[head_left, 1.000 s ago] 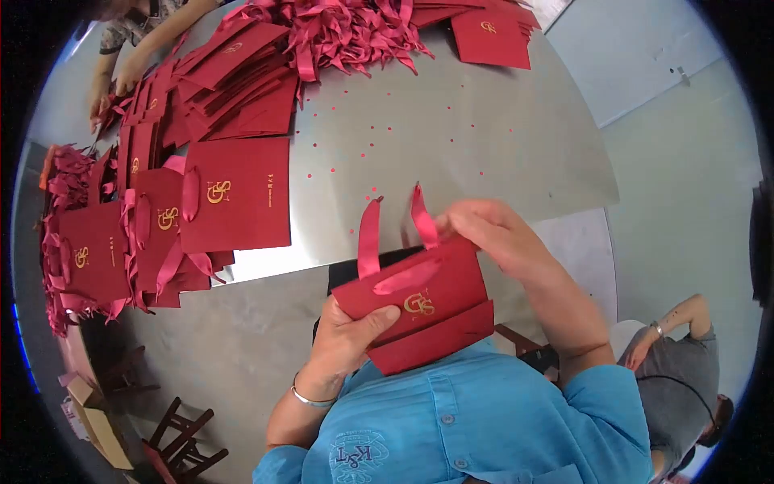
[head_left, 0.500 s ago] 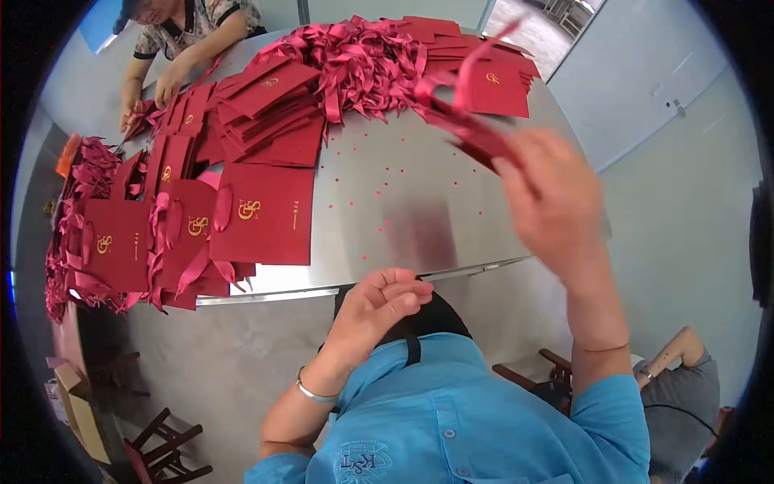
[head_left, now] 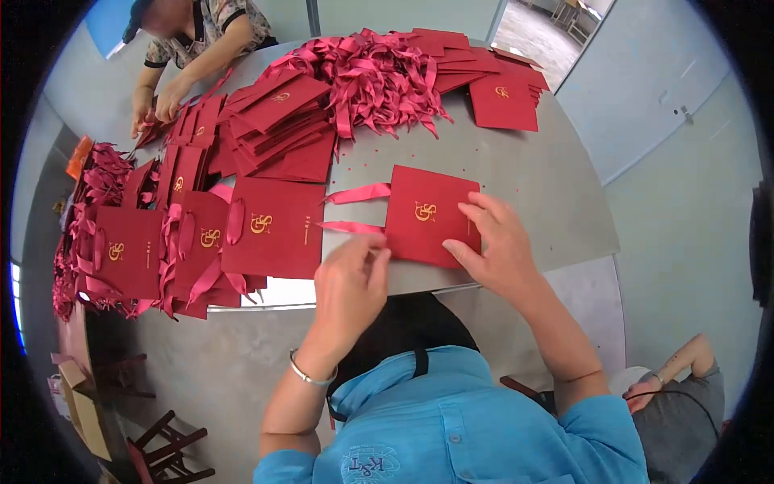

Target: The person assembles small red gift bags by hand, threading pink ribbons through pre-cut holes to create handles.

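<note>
In the head view, read as a clock with twelve at the top, the bag lies flat on the table, just up from the middle, its gold print facing up. Two ribbons run from it toward nine o'clock; whether their tips touch the nearest bag of the left pile is hard to tell. The right hand is at the bag's three o'clock edge, thumb and fingers spread well apart and covering part of that edge; it has no closed hold on it. The left hand is at the bag's eight o'clock corner, fingers curled, the back of the hand hiding the palm, so I cannot tell whether it pinches anything. Toward ten o'clock the left pile overlaps so much that most prints are covered. The ribbon heap at twelve is a tangle whose separate strands cannot be followed. At eleven, a co-worker is cut off by the top edge; what that person's fingers hold is too small to make out. At four, a person in grey is cut by the dark rim. The stool at seven is partly lost in shadow.
</note>
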Demonstrator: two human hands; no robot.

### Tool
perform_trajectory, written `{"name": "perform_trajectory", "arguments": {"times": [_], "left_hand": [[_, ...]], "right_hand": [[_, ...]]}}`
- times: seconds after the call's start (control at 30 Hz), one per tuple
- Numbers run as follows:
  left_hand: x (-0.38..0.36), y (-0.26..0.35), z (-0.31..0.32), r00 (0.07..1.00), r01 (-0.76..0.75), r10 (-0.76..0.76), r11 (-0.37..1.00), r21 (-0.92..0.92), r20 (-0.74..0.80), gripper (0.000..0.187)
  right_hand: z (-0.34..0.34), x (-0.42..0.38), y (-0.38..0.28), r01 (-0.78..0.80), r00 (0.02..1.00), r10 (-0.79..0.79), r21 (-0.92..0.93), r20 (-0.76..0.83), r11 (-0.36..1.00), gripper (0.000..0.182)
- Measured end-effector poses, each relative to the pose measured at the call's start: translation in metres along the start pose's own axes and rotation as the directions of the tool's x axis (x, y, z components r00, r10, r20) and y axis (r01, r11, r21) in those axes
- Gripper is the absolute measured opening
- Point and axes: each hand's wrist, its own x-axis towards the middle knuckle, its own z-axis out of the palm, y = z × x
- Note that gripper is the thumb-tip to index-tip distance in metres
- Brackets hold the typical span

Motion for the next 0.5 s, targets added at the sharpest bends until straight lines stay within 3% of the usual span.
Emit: {"name": "perform_trajectory", "arguments": {"times": [0.03, 0.07, 0.13, 0.17, 0.33, 0.4, 0.43, 0.5], "left_hand": [[0.012, -0.004, 0.003, 0.992, -0.110, 0.115, 0.990, 0.083, -0.056, 0.018], [0.021, -0.009, 0.009, 0.991, -0.117, 0.122, 0.990, 0.083, -0.059, 0.018], [0.041, -0.013, 0.019, 0.979, -0.185, 0.204, 0.927, 0.327, -0.025, 0.019], [0.049, -0.008, 0.022, 0.995, -0.101, 0.087, 0.914, 0.392, 0.054, 0.026], [0.078, -0.008, 0.037, 0.994, -0.089, 0.052, 0.881, 0.466, 0.091, 0.030], [0.087, -0.006, 0.038, 0.992, -0.112, 0.062, 0.838, 0.534, 0.111, 0.028], [0.089, -0.009, 0.041, 0.992, -0.115, 0.066, 0.841, 0.529, 0.110, 0.028], [0.095, -0.020, 0.053, 0.990, -0.140, 0.124, 0.830, 0.540, 0.066, 0.024]], "right_hand": [[0.001, 0.002, 0.002, 0.001, 1.000, -0.001, -0.041, -0.012, 0.999, 0.054], [0.003, 0.004, 0.005, 0.002, 1.000, -0.004, -0.082, -0.026, 0.997, 0.056], [0.011, -0.003, 0.005, -0.017, 1.000, 0.016, -0.053, -0.008, 0.998, 0.057], [0.013, -0.006, 0.004, -0.039, 0.999, 0.039, -0.020, 0.020, 0.999, 0.059], [0.012, -0.003, -0.002, -0.074, 0.997, 0.073, 0.029, 0.013, 0.997, 0.057], [0.009, 0.009, 0.008, -0.220, 0.974, 0.204, 0.204, 0.098, 0.954, 0.048], [0.007, 0.020, 0.013, -0.219, 0.974, 0.203, 0.197, 0.096, 0.956, 0.048], [0.001, 0.051, 0.026, -0.519, 0.851, 0.431, 0.356, 0.300, 0.777, 0.029]]}}
